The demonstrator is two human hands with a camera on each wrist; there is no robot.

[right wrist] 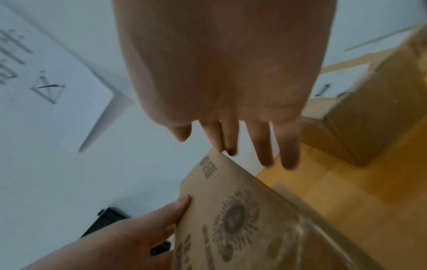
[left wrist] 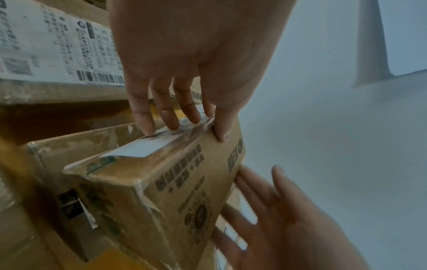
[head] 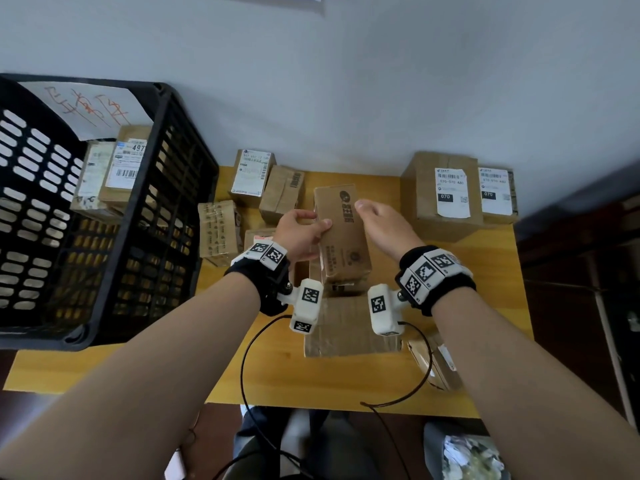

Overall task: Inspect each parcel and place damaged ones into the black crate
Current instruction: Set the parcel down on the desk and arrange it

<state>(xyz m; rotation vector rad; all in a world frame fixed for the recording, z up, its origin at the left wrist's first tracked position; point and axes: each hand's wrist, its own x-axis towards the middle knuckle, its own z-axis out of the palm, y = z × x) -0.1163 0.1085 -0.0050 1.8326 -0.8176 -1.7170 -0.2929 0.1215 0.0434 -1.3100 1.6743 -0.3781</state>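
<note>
A long brown printed parcel point(head: 341, 233) is lifted over the table's middle. My left hand point(head: 310, 228) pinches its left edge, thumb on the printed top face and fingers on the taped side point(left wrist: 161, 142). My right hand point(head: 372, 213) hovers open beside the parcel's far right corner with straight fingers point(right wrist: 265, 155); I cannot tell whether they touch it. The parcel's near end point(left wrist: 110, 201) shows wrinkled tape. The black crate point(head: 180, 188) stands at the left and holds labelled parcels point(head: 128, 164).
Small parcels point(head: 251, 176) point(head: 282, 192) point(head: 218, 230) lie between the crate and my hands. Two taller labelled boxes point(head: 446, 195) point(head: 497, 195) stand at the back right. A flat taped parcel point(head: 349, 330) and a plastic-wrapped one point(head: 436, 362) lie near the yellow table's point(head: 277, 375) front.
</note>
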